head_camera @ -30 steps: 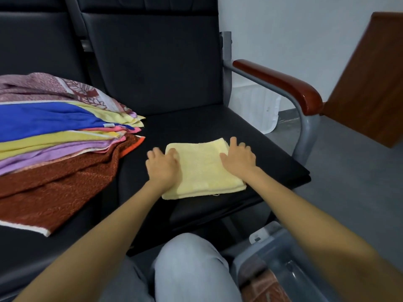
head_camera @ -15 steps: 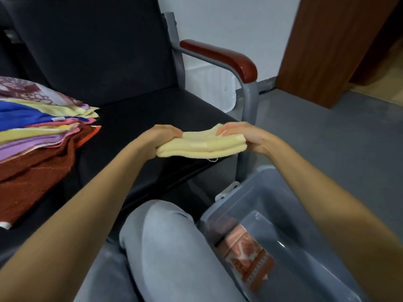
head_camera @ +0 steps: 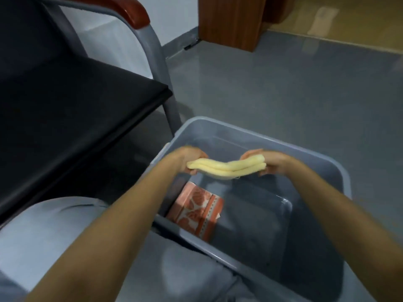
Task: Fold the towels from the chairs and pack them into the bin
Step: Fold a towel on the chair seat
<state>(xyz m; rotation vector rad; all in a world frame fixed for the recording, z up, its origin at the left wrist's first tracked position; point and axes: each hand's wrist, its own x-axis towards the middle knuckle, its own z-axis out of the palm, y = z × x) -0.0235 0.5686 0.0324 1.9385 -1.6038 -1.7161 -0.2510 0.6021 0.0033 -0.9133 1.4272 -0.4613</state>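
Yellow towel point(head_camera: 226, 169) above grey bin point(head_camera: 257, 136)

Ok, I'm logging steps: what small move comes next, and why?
Probably lower the folded yellow towel, held at its ends by the left hand and right hand, onto the bin's bare floor beside the orange patterned towel.

No text, label, brand, number or sign can be read anywhere in this view. The folded orange towel point(head_camera: 196, 211) lying in the bin point(head_camera: 250, 136) carries only a leaf pattern and a dotted band, no lettering.
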